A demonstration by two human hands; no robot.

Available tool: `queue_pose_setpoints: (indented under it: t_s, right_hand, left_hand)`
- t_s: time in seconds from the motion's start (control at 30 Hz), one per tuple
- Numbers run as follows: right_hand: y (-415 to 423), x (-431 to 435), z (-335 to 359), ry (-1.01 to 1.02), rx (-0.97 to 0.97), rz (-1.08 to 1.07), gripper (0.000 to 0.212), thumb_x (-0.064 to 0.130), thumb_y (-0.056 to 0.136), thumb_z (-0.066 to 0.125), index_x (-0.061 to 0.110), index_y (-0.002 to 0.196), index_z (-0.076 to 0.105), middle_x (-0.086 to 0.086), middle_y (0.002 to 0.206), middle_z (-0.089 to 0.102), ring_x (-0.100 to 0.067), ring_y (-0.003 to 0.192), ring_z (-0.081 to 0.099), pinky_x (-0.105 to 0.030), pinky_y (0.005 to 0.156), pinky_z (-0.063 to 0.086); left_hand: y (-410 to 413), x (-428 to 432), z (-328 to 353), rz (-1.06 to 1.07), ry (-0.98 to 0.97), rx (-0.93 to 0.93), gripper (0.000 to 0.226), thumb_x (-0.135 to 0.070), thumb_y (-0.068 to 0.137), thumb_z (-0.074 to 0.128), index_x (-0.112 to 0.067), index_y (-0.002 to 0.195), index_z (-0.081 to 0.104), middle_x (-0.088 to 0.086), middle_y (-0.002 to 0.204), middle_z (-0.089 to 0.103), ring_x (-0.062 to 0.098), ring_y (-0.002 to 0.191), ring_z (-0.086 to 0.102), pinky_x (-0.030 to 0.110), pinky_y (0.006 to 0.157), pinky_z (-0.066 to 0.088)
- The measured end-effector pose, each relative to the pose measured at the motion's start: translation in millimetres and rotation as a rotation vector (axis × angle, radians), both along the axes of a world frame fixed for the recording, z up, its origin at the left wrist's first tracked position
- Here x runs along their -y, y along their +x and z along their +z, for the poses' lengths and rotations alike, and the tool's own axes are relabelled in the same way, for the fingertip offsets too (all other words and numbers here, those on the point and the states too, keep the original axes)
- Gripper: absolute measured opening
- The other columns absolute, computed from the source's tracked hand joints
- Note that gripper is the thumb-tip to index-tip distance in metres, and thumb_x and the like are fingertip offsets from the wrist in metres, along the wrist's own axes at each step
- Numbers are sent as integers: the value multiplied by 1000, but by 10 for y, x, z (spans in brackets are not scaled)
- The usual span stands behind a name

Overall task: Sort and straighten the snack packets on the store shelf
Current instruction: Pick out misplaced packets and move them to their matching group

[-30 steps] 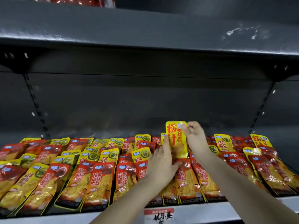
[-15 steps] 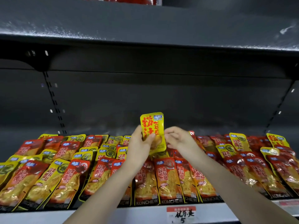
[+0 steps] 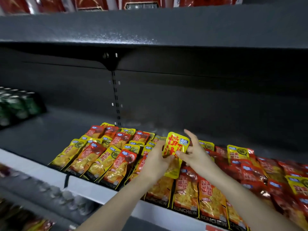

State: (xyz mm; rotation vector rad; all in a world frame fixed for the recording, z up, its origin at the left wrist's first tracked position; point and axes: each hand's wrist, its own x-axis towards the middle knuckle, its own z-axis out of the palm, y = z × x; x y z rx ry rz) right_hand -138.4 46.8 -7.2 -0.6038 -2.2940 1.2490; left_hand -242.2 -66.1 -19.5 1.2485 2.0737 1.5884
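Yellow packet (image 3: 176, 147) held roughly upright, just above rows of red and yellow packets (image 3: 106, 157) lying on shelf (image 3: 41, 139). Left hand (image 3: 156, 162) grasps its left edge, fingers curled. Right hand (image 3: 195, 155) pinches right edge under thumb, index finger raised. Green cans (image 3: 15, 105) far left, well apart. Red packs (image 3: 91, 3) on tier above.

A yellow packet (image 3: 175, 147) printed with red characters was held upright, slightly tilted, above red and yellow packets (image 3: 106, 157) laid in overlapping rows on the shelf (image 3: 41, 139).
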Motion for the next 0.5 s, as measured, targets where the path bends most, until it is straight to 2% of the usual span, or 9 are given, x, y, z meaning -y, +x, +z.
queue_pose_setpoints:
  t_s: [0.1, 0.2, 0.27, 0.3, 0.4, 0.47, 0.5]
  right_hand:
    - [-125, 60, -8, -17, -60, 40, 44, 10, 88, 64, 32, 117, 41, 3, 85, 67, 7, 54, 56, -9, 53, 38]
    - [-191, 115, -45, -60, -107, 4, 36, 11, 87, 65, 32, 106, 43, -2, 78, 68, 2, 53, 55, -17, 53, 43]
    - [-224, 132, -43, -66, -110, -34, 37, 18, 87, 66, 36, 109, 42, -5, 83, 69, -6, 61, 60, -27, 60, 47]
    - [-250, 128, -34, -67, -108, -56, 38, 20, 87, 66, 35, 113, 42, -2, 84, 69, -5, 64, 61, -27, 61, 48]
    - [-368, 166, 22, -65, -134, -83, 39, 19, 88, 65, 32, 115, 41, 6, 85, 66, 4, 67, 62, -16, 62, 45]
    - [-509, 250, 38, -57, -114, -74, 37, 19, 86, 67, 29, 112, 43, 6, 85, 67, -2, 69, 63, -22, 64, 45]
    - [-605, 315, 34, -58, -104, -61, 36, 18, 86, 68, 28, 111, 44, 4, 86, 67, -8, 73, 64, -26, 64, 46]
  left_hand:
    - [-41, 89, 12, 44, -14, -42, 28, -11, 88, 61, -18, 114, 53, -6, 98, 64, 11, 89, 62, 28, 78, 53]
    - [-113, 176, 3, 37, 3, -133, 11, -18, 93, 55, -19, 104, 56, -7, 89, 63, 6, 81, 60, 26, 73, 51]
    - [-235, 222, 0, 53, 9, -181, 15, -19, 98, 45, -14, 101, 58, -7, 84, 58, 7, 74, 53, 27, 68, 44]
    - [-334, 249, 1, 77, 8, -157, 20, -17, 99, 41, -12, 104, 59, -5, 85, 57, 7, 74, 50, 28, 70, 42]
    - [-680, 371, 69, 140, 19, -32, 21, -19, 99, 43, -12, 105, 62, 1, 95, 65, 16, 90, 60, 34, 86, 48]
    - [-874, 482, 155, 101, 0, -6, 17, -25, 96, 48, -17, 105, 60, 0, 96, 67, 16, 97, 63, 39, 88, 52]
    - [-950, 537, 205, 66, -19, 9, 16, -27, 95, 51, -20, 107, 59, 0, 97, 67, 15, 99, 63, 37, 86, 53]
